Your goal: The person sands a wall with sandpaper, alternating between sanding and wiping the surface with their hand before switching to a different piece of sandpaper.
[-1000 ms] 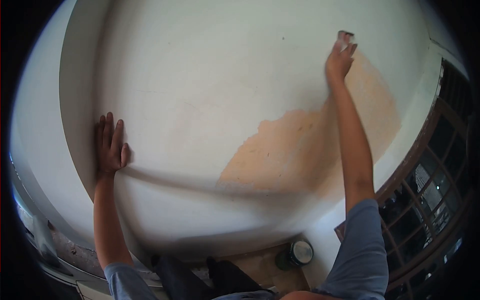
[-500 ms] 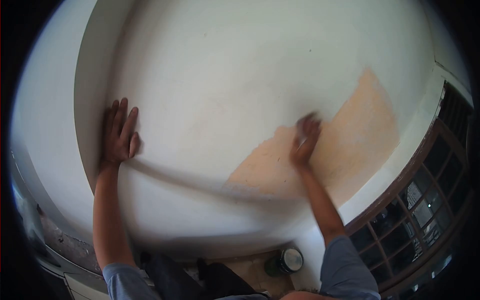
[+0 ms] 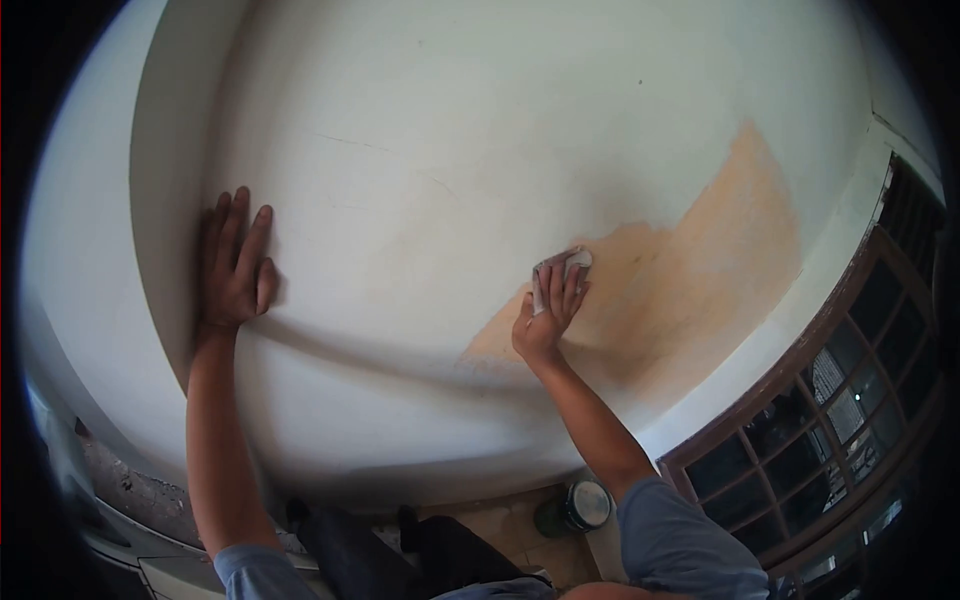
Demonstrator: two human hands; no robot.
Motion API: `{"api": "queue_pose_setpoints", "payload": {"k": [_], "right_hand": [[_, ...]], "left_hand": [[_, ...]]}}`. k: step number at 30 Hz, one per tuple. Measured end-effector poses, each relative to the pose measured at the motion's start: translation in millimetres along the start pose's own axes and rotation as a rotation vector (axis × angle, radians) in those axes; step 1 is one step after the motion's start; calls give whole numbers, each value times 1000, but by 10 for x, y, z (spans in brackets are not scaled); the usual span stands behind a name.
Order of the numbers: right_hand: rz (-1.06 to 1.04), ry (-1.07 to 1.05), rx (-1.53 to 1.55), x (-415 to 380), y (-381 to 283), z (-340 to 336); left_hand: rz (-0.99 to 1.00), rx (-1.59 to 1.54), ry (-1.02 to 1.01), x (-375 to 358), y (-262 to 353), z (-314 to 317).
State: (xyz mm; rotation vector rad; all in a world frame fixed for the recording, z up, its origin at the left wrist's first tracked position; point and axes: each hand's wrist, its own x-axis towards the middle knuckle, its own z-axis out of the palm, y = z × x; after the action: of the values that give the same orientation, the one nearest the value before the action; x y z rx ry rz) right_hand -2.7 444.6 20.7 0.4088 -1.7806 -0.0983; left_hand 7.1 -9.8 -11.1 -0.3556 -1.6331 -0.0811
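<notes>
Right hand (image 3: 545,318): fingers pressing a folded pale sheet (image 3: 562,272) flat to the wall (image 3: 420,210), at the upper-left edge of an orange-tan patch (image 3: 700,270). Left hand (image 3: 234,268): empty, fingers spread on the wall, nine o'clock from the sheet. Lidded container (image 3: 575,507): floor, six o'clock.

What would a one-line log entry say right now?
left hand: flat on wall | right hand: pressing crumpled sheet at bare orange patch
</notes>
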Motion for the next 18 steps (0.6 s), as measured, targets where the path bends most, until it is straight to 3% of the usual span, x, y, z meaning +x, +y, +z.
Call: {"api": "queue_pose_setpoints", "payload": {"k": [3,8,10,13,15,18], "right_hand": [[-22,50,11,423,178,-120],[167,349,29,2908,555,-632],[202,378,-19,3145,615,-652],[205,439,29,2823,434,-547],[135,326,19,1904,8,-332],[78,-20,-16,58,-450,56]], "left_hand": [[-3,0,-7,6,-15,-10],[-16,-20,2,-3,5,15],[-11,-26,12,14,2,-3],[-32,-49,24,-18,-1,43],[-25,-48,31,-15,4,49],[-36,-49,26,-46,22,57]]}}
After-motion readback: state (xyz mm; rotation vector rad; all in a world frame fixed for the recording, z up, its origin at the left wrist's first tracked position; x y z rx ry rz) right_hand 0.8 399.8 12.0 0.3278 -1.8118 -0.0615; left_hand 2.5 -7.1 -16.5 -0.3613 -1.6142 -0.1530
